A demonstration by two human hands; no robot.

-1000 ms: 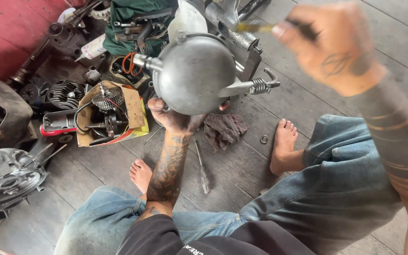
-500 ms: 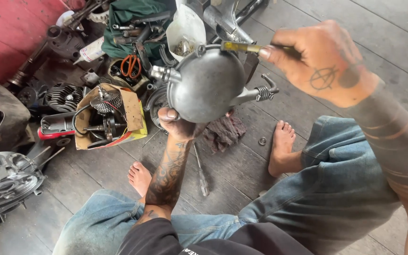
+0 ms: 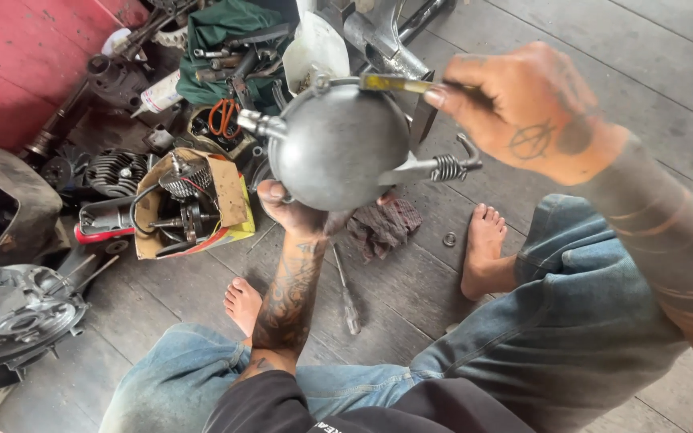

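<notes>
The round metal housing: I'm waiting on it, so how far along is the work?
Done: the housing is off the machine, parts spread on the floor. In hand: left hand props it from below while right hand works a yellow-handled tool at its top edge. Left: engine parts in the box lie loose.

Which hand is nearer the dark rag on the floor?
Left. The left hand holds the round metal housing just beside the dark rag; the right hand is raised higher with a yellow-handled tool.

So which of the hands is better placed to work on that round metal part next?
Probably the right hand: it grips a yellow-handled tool whose tip is at the top of the round metal part. The left hand is underneath, propping the part up.
</notes>
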